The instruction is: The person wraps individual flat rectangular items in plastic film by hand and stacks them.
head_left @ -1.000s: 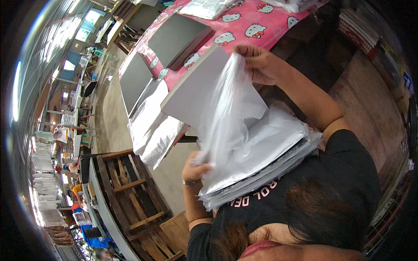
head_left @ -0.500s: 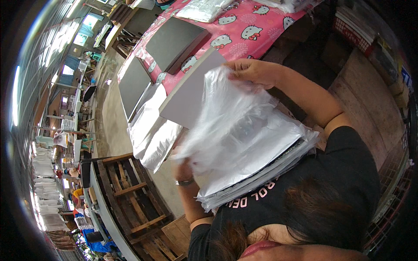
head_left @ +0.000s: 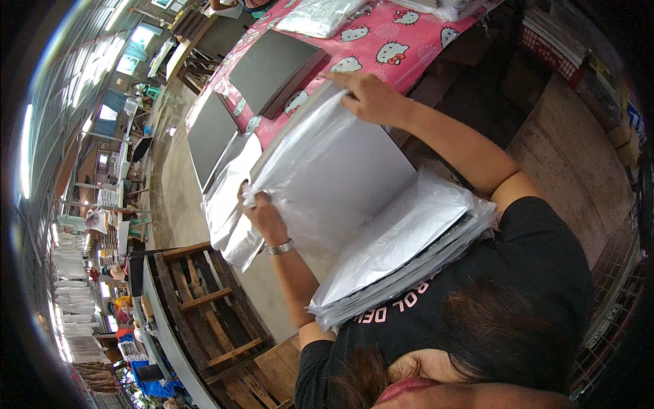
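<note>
A clear plastic bag (head_left: 306,163) is stretched over a flat pale grey board (head_left: 361,160) in front of me. My left hand (head_left: 264,221) is closed on the bag at the board's near left corner. At the far right corner, my right hand (head_left: 375,101) pinches the bag's edge, its index finger lying along the board's rim. Against my chest rests a stack of plastic-wrapped flat sheets (head_left: 402,245), touching the lower end of the board. Just left of the board lie white plastic bags (head_left: 231,204), partly hidden behind my left hand.
On the pink patterned tablecloth (head_left: 371,48) lie a dark grey board stack (head_left: 272,68), another dark panel (head_left: 211,140) and a plastic-wrapped bundle (head_left: 320,17). A wooden pallet (head_left: 208,300) stands at lower left. A red crate (head_left: 552,51) with papers is at upper right.
Both hands have moved away from my chest, drawing the plastic bag up over the grey board. The bag was loose and bunched before; now it lies stretched.
</note>
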Motion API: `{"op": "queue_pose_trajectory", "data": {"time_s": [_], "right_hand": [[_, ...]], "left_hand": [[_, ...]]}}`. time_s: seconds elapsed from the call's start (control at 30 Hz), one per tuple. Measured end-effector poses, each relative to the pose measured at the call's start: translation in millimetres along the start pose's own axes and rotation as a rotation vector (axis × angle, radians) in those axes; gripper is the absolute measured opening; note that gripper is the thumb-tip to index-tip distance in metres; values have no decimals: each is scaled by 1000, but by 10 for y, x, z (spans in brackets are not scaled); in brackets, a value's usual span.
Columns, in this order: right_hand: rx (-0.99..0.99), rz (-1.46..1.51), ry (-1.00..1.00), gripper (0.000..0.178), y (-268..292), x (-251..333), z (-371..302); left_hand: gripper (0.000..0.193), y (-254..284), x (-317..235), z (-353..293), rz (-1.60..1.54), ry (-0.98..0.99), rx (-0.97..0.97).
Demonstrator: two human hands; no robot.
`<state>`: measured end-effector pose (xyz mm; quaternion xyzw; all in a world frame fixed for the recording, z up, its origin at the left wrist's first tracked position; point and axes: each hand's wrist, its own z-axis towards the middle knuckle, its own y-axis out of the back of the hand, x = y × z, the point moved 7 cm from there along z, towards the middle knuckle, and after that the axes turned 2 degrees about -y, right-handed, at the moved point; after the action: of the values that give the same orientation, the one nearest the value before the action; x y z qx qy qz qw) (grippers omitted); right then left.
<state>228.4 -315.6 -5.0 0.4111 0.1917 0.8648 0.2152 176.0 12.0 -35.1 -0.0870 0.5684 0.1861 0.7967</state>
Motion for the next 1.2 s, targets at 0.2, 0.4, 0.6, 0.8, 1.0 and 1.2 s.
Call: {"op": "queue_pose_trajectory", "data": {"time_s": [0.2, 0.4, 0.6, 0.8, 1.0, 1.2], "right_hand": [[-165, -138, 108, 47, 436, 428, -526], [443, 740, -453, 40, 691, 429, -727], [724, 1260, -796, 70, 128, -257, -1505], [755, 850, -1269, 63, -983, -2279, -2834], [1078, -79, -681, 31, -755, -1832, -1770], [559, 521, 45, 48, -214, 562, -448]], "left_hand": [[44, -47, -440, -714, 587, -90, 143], [29, 599, -618, -968, 192, 168, 89], [29, 474, 429, -1242, 219, 929, 747], [33, -16, 1209, -1810, 514, 1121, 964], [33, 354, 1312, -1594, 460, 699, 726], [36, -133, -346, -878, -212, 56, 775]]}}
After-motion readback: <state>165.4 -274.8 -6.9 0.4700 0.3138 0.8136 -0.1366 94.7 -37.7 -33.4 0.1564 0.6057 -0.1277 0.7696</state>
